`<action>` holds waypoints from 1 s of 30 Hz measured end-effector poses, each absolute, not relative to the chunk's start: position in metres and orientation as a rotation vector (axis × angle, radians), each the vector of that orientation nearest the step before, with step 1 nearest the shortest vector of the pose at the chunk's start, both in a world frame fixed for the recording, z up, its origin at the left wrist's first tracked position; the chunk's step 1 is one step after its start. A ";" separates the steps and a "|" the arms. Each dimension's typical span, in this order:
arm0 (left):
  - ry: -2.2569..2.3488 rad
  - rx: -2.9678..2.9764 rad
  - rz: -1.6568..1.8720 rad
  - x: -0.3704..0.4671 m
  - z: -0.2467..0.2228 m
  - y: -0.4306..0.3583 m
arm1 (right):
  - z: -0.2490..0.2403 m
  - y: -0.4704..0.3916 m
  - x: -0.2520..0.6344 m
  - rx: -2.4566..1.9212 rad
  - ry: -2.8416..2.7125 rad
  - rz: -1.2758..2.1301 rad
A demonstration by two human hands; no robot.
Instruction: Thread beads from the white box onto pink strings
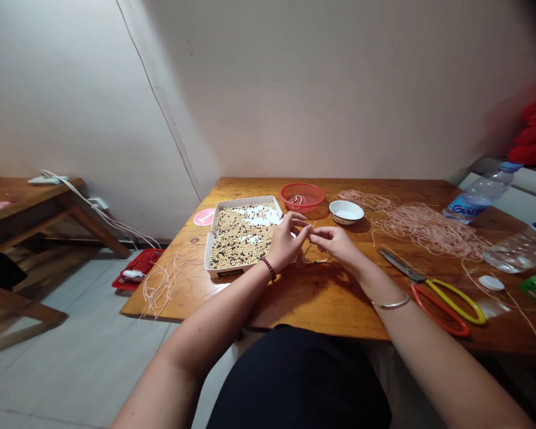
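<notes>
My left hand (289, 238) and my right hand (333, 241) meet over the middle of the wooden table, fingertips pinched close together. Between them is the end of a thin cord, too small to make out well. A beaded strand (317, 261) with light and dark beads hangs in a loop below my fingers, near the tabletop. Just left of my left hand lies a shallow white box (209, 253) holding many small tan and dark beads (239, 238). My left wrist wears a dark bead bracelet, my right a silver bangle.
Behind my hands are a red basket (310, 205) and a white bowl (346, 211). Pink cord (422, 226) lies in a heap at the right, near scissors (424, 280) and plastic bottles (482, 193). More cord (161, 286) lies at the left edge.
</notes>
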State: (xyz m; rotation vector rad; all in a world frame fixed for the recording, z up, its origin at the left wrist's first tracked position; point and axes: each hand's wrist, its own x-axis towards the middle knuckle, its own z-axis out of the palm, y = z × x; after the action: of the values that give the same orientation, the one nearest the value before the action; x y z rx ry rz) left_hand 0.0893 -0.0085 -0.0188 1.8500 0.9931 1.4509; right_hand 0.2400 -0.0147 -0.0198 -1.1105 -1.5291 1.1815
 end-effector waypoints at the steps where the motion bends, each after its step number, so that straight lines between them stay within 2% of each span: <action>1: 0.986 1.845 1.448 0.089 -0.019 -0.008 | -0.020 -0.014 0.240 -1.110 -1.531 1.177; 14: 0.930 1.733 1.437 0.091 -0.020 -0.006 | -0.022 -0.013 0.240 -1.114 -1.494 1.173; 22: 0.933 1.428 1.497 0.091 -0.017 -0.003 | -0.027 -0.007 0.242 -1.145 -1.411 1.103; 30: 0.983 1.268 1.390 0.089 -0.013 -0.004 | -0.025 -0.007 0.241 -1.151 -1.336 1.071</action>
State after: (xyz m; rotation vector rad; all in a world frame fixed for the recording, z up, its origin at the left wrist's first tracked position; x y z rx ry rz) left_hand 0.0894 -0.0035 -0.0125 1.2683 0.9835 1.3903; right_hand 0.2409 -0.0074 -0.0253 -1.1508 -1.3358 1.0708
